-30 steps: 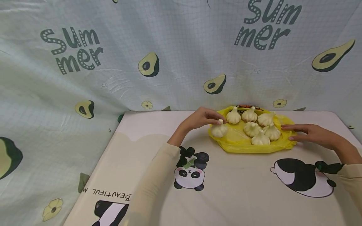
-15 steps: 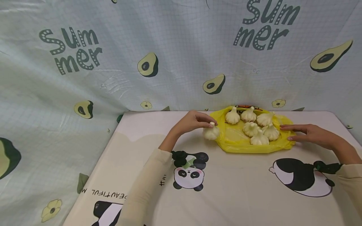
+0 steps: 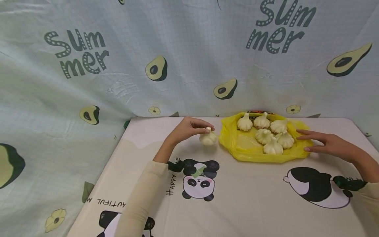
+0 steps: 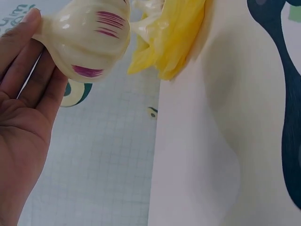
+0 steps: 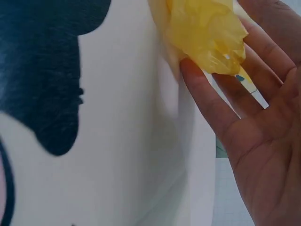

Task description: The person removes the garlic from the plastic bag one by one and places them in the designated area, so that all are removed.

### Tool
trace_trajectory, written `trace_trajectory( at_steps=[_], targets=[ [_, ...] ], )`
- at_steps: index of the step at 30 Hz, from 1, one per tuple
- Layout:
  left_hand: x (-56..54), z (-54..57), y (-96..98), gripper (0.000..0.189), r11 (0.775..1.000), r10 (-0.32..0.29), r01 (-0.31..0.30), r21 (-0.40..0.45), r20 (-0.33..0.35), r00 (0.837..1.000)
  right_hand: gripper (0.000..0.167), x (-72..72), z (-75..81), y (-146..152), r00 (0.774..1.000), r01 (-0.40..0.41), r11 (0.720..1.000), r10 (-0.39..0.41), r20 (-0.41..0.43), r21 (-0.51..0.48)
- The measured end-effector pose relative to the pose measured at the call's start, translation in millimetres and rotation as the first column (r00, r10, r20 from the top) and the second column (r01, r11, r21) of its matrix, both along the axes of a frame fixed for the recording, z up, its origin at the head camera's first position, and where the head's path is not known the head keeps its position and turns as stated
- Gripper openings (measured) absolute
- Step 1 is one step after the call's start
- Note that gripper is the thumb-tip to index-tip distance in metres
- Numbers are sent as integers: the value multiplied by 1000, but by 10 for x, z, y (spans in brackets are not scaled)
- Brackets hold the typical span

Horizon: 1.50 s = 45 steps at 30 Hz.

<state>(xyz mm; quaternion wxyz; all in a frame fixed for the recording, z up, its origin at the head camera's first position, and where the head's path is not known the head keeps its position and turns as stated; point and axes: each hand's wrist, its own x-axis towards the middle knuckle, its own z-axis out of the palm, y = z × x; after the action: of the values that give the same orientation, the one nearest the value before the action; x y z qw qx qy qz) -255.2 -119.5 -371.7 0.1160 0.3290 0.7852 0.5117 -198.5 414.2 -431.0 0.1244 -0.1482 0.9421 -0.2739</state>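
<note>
Printed curtain behind table; left hand with pinched garlic bulb, right hand, loose-fingered, against yellow bag

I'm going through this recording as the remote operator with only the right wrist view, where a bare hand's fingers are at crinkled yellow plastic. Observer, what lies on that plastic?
Observer: The head view shows six cream-white, rounded garlic bulbs lying on the spread-out, thin yellow plastic bag.

Operator: My view has no sign of the left hand. What is it doing?

Observer: The left hand pinches another cream-white, rounded bulb by its stem, to the left of the bag in the head view.

Operator: Any markings on that held bulb?

Observer: Yes, the left wrist view shows purple streaks on its pale surface.
</note>
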Motion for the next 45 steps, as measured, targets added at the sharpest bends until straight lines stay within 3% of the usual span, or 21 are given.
trace_trajectory(
  at_steps=[7,11,17,27,39,45],
  targets=[
    [40,9,-160,20,998,61,-61,21,-5,998,52,83,-54,18,993,-8,1000,10,-116,15],
    [56,-13,-207,20,998,66,-66,22,-18,998,50,98,-97,14,990,18,1000,-18,-143,0],
    [73,-47,-277,20,997,73,-72,38,-26,997,40,115,-91,1,967,15,1000,-15,-256,0],
    [104,-78,-408,19,992,123,-121,44,-41,992,39,100,-66,-21,938,-66,997,49,-344,-38],
    [132,-107,-490,19,988,151,-149,40,-34,988,41,75,-14,-40,952,-33,999,26,-306,-19],
    [126,-136,-555,19,986,161,-160,37,-34,986,42,63,-5,-47,964,28,997,-9,-267,68]
  ],
)
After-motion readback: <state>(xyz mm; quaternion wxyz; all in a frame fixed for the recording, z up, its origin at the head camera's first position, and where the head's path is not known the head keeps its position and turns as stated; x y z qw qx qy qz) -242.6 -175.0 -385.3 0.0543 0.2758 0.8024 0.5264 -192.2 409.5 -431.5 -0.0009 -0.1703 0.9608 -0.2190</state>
